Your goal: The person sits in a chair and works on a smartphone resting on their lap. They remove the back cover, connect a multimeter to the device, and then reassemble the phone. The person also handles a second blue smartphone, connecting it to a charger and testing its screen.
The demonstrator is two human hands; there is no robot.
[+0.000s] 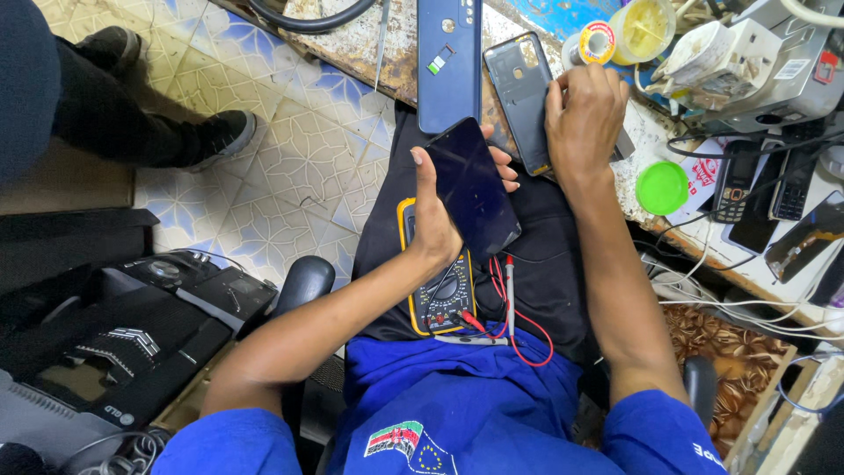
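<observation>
My left hand [435, 220] grips a dark smartphone [475, 185], screen up, above my lap. Under it on my lap lies a yellow-edged multimeter [440, 299] with red and black probe leads [519, 330]. My right hand [582, 114] rests on the edge of the workbench, fingers curled on something hidden beneath them, beside an opened phone back shell [519, 92]. A blue phone back cover [448, 62] lies left of that shell.
The worn workbench [352, 44] holds a solder spool [598, 41], a green lid [662, 187], a yellow tub [644, 28], several old phones [774, 189] and cables. Another person's legs and shoes [149, 132] stand on the tiled floor at left. Black equipment [132, 325] sits lower left.
</observation>
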